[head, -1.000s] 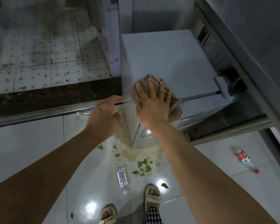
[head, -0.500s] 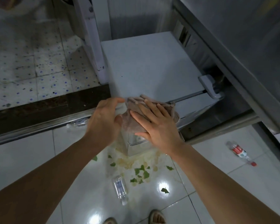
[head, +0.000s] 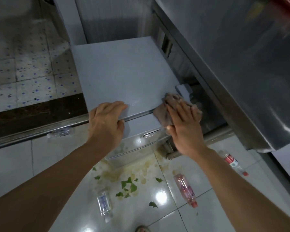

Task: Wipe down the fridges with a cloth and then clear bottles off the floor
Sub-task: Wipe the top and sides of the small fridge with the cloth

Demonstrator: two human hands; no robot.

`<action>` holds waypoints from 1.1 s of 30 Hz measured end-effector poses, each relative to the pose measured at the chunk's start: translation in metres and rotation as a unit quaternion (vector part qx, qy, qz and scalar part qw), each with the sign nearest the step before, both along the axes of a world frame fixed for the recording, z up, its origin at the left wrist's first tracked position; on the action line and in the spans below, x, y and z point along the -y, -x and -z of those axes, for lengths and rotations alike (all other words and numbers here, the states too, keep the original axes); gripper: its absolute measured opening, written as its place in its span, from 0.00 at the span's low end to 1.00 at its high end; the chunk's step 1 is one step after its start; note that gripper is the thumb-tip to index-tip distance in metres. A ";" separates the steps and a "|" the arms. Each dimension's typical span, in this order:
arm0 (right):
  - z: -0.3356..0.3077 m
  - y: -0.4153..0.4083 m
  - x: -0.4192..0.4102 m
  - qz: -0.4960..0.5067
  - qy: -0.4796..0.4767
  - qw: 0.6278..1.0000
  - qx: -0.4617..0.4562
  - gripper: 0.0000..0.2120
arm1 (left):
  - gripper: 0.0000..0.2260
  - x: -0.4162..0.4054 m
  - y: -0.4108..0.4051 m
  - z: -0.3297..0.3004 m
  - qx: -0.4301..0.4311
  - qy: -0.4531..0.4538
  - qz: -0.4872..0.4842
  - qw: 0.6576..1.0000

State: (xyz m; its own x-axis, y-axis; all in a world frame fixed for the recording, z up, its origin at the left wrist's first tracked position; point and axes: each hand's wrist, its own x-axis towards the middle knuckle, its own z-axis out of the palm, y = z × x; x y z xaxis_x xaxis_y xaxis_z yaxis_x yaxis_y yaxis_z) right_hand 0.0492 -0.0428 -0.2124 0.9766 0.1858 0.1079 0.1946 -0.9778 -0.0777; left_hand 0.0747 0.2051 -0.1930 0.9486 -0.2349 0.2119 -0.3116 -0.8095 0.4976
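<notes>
At the bottom of the frame your glossy tiled floor (head: 15, 166) carries four fallen bottles (head: 104, 205), green leaf scraps (head: 128, 184) and a yellowish spill (head: 141, 171).

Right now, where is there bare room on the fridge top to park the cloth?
The fridge top is bare behind the left hand, back to the wall. The right hand presses the cloth at the crowded front right corner, beside the handle and steel cabinet.

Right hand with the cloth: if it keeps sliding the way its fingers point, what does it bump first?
Probably the gray hinge bracket just beyond the cloth under the right hand; depth is unclear.
</notes>
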 end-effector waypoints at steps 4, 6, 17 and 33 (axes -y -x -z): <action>-0.003 0.005 -0.025 -0.005 -0.075 0.997 -0.023 0.30 | 0.21 0.004 -0.001 0.003 -0.003 -0.040 -0.020 0.999; -0.005 0.002 -0.039 -0.046 -0.080 0.995 -0.027 0.30 | 0.21 0.004 -0.003 0.001 -0.008 -0.047 -0.030 0.998; -0.021 -0.020 -0.002 -0.031 0.017 0.992 -0.122 0.31 | 0.23 0.020 -0.001 -0.016 -0.105 -0.089 -0.085 0.987; -0.063 -0.037 -0.006 0.125 -0.123 0.985 -0.008 0.17 | 0.09 0.056 0.004 -0.039 -0.177 -0.062 -0.147 0.971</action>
State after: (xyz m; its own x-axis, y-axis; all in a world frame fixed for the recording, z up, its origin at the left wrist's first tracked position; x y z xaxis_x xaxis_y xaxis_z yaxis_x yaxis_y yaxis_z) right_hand 0.0860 -0.0370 -0.1493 0.9906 -0.0894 0.1039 -0.0520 -0.9465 -0.3185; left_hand 0.0710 0.1490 -0.1535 0.9869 0.0536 -0.1524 0.1143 -0.8985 0.4238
